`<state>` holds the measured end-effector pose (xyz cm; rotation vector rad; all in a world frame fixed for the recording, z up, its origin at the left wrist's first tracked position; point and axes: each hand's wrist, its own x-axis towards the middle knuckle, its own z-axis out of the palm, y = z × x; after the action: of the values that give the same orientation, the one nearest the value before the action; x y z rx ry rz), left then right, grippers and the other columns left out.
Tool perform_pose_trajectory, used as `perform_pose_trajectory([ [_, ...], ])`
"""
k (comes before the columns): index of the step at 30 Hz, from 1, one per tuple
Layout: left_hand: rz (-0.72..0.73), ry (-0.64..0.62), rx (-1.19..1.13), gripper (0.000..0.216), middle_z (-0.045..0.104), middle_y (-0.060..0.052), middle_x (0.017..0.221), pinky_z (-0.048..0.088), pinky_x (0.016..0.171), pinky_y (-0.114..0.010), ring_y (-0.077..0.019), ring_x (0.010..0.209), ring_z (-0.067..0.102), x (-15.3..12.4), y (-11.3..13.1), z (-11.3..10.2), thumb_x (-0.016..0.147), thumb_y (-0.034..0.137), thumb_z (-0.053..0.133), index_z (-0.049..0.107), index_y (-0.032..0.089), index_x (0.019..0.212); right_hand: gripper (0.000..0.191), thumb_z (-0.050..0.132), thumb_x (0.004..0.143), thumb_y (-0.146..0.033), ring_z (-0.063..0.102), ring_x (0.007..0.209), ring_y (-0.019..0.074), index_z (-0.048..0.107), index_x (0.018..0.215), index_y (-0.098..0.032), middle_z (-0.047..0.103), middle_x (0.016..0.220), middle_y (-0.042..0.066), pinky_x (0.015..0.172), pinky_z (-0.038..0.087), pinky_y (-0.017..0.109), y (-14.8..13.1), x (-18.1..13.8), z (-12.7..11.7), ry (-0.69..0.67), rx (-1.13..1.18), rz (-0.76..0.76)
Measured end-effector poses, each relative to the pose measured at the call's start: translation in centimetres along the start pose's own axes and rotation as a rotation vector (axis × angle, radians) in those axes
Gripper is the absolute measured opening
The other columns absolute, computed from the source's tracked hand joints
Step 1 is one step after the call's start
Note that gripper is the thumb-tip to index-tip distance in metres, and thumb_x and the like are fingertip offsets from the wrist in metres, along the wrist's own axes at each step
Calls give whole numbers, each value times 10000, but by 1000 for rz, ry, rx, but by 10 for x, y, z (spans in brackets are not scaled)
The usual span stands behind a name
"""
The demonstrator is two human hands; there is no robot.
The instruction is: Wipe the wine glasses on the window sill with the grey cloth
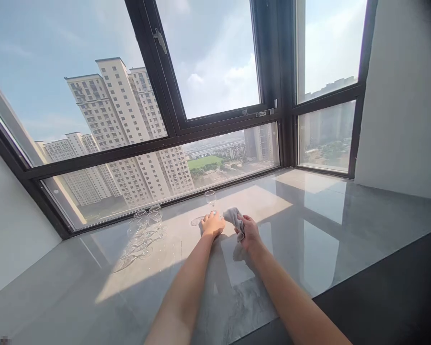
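A clear wine glass [210, 199] stands upright on the glossy grey sill [309, 239], close to the window. My left hand [212, 224] rests around the foot of this glass, fingers curled at its base. Just to the right, my right hand [249, 231] is closed on a small grey cloth [233, 217], held a little above the sill. The cloth's free end hangs toward the glass stem.
Several more clear wine glasses [145, 225] stand grouped on the sill to the left, casting long shadows. A black-framed window [172, 139] runs along the back. A white wall [402, 105] closes the right side; a dark floor edge [398, 297] lies at lower right.
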<state>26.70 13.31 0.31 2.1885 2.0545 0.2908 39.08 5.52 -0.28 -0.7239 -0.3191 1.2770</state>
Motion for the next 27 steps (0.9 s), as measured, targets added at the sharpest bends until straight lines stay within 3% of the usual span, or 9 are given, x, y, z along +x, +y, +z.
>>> perform_pose_trajectory([
  [4,64,5,39,601,306,-39,1599,234,1154,-492,-293,1445,275,-27,-15,1,901,489,379,406,297,1470,355,781,619,-255,506,480,87,483,811,-234,592,595,-76,432,433,203,-2,-2,1,3,5,10],
  [9,165,39,86,674,354,-70,1573,222,1166,-498,-315,1428,301,-91,-58,-8,898,587,339,400,267,1488,351,784,603,-242,474,449,77,477,773,-230,571,563,-86,407,413,194,-3,1,-2,-18,-1,2],
  [16,109,45,125,659,380,-52,1560,157,1198,-495,-293,1437,301,-160,-123,-33,897,577,340,406,295,1488,304,749,632,-233,490,457,77,479,770,-225,570,575,-95,425,446,194,-4,3,-6,12,-26,7],
  [21,-2,35,133,649,351,-36,1578,122,1205,-498,-276,1454,275,-175,-160,-45,902,556,326,396,300,1495,314,752,630,-229,483,442,76,477,781,-227,567,572,-98,424,456,194,-2,4,-8,19,-34,2],
  [27,-36,-24,94,684,253,-9,1620,117,1194,-537,-280,1491,188,-170,-184,-51,893,596,308,323,331,1523,291,748,650,-224,496,457,76,488,780,-222,562,585,-87,421,461,185,1,7,-11,19,-47,-2],
])
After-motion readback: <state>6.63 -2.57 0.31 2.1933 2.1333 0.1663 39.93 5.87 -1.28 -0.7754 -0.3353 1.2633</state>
